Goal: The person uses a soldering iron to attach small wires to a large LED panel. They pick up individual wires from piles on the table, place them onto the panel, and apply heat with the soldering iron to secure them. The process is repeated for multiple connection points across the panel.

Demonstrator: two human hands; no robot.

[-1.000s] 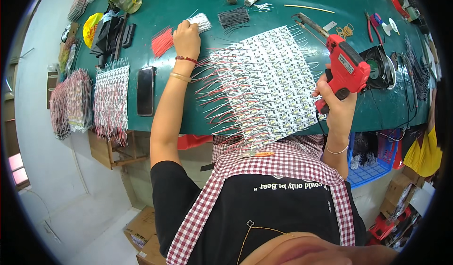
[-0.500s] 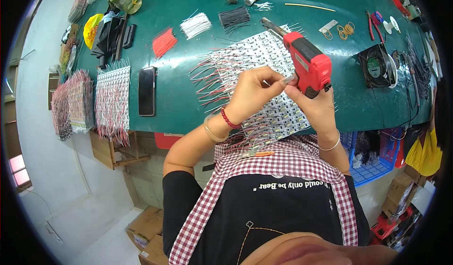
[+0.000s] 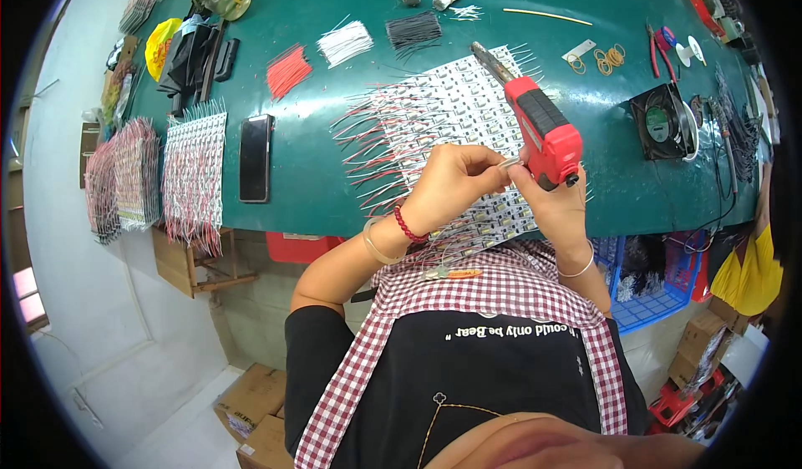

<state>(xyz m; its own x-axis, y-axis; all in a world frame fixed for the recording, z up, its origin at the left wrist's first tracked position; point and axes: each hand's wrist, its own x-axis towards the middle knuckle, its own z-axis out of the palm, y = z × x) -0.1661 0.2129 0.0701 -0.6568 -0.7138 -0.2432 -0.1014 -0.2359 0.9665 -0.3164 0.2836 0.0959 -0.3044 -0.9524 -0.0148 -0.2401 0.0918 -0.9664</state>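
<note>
My right hand (image 3: pixel 558 203) grips a red and black soldering gun (image 3: pixel 539 126) by its handle, its metal tip lying over the far edge of a white panel of small LED modules (image 3: pixel 434 122) with red and white wire leads sticking out. My left hand (image 3: pixel 455 187) is closed beside the gun's handle, its fingers pinching a small silvery piece (image 3: pixel 508 164) that I cannot make out. Both hands hover over the near part of the panel on the green table (image 3: pixel 334 193).
A black phone (image 3: pixel 255 157) lies left of the panel. Bundles of red (image 3: pixel 288 70), white (image 3: pixel 345 43) and black wires (image 3: pixel 414 30) sit behind it. Finished panels (image 3: pixel 194 177) hang off the left edge. A small fan (image 3: pixel 664 122), pliers (image 3: pixel 656 47) and rubber bands (image 3: pixel 614 58) are at right.
My left hand came back from the far wire bundles to meet my right hand. The soldering gun swung from the right side of the table to above the panel.
</note>
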